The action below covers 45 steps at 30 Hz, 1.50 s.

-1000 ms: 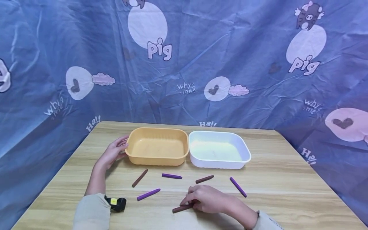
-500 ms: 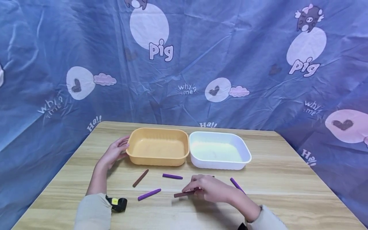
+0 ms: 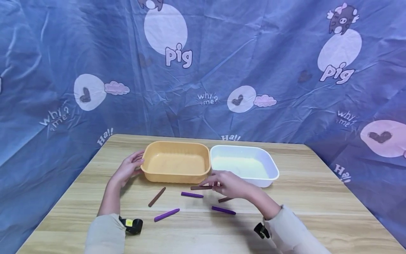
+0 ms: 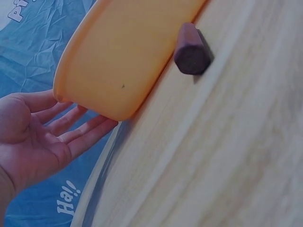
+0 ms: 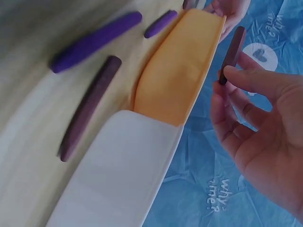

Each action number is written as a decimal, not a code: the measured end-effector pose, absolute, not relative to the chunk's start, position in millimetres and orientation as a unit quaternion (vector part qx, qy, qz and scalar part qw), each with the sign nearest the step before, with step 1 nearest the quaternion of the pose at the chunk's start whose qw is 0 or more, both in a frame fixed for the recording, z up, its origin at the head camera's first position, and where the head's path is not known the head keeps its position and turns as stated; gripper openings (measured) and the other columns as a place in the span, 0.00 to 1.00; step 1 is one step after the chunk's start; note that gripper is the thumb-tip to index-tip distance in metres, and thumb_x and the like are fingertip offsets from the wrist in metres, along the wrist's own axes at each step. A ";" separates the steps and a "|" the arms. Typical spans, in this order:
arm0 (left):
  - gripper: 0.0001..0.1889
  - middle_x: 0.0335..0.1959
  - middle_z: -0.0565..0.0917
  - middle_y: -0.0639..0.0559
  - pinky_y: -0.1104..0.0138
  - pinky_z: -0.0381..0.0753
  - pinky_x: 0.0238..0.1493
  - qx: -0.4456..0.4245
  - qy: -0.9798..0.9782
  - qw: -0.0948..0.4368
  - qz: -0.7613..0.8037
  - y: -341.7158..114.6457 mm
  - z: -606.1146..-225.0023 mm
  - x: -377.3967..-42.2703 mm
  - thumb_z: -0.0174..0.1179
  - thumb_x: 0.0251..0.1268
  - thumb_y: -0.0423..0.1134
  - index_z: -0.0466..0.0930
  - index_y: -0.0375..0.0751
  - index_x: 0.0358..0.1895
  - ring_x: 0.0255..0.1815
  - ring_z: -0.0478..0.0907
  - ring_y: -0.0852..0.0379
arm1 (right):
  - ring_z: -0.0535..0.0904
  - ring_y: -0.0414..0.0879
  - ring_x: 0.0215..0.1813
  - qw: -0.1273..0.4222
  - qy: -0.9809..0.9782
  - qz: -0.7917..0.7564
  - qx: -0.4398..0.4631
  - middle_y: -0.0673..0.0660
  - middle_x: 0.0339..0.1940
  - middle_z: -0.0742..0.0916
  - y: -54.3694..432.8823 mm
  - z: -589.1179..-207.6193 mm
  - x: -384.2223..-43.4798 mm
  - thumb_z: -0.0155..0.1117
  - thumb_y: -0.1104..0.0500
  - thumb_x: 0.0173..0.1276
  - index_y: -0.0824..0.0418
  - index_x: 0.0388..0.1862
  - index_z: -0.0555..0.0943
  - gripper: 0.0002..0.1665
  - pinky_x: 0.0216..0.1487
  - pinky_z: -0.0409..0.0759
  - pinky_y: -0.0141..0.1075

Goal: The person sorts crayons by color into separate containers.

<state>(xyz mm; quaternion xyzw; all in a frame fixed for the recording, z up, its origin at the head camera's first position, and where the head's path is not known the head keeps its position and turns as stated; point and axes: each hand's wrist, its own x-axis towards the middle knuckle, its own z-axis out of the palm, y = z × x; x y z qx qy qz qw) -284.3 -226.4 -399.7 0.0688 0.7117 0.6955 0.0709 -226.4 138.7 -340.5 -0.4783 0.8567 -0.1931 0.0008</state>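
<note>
A brown crayon [image 3: 201, 188] is pinched between the thumb and fingers of my right hand [image 3: 231, 184], raised in front of the orange tray [image 3: 176, 178] near where it meets the white tray [image 3: 264, 182]. In the right wrist view the held crayon [image 5: 233, 54] tilts upward past the fingertips. My left hand [image 3: 127, 168] rests on the orange tray's left end; in the left wrist view its fingers [image 4: 87, 139] lie fairly straight against the wall. Both trays' visible floors are bare.
On the wooden table [image 3: 177, 236] lie a brown crayon [image 3: 157, 197], purple crayons [image 3: 191, 194], [image 3: 166, 215], [image 3: 223, 210] and a brown crayon [image 3: 225, 199] partly behind the right hand. A blue printed cloth [image 3: 190, 116] hangs behind.
My right hand has lifted the brown crayon off the table and carried it forward to the trays. The rightmost purple crayon now lies farther left. My left hand stays at the orange tray.
</note>
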 end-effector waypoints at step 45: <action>0.27 0.69 0.48 0.30 0.51 0.65 0.58 0.056 0.706 0.070 0.703 -223.8 -396.5 -282.6 0.38 0.72 0.29 0.42 0.29 0.70 0.65 0.54 0.34 | 0.75 0.44 0.33 -0.035 0.898 -0.136 -0.416 0.52 0.30 0.79 76.8 -322.0 -316.4 0.58 0.75 0.55 0.58 0.47 0.83 0.23 0.33 0.73 0.33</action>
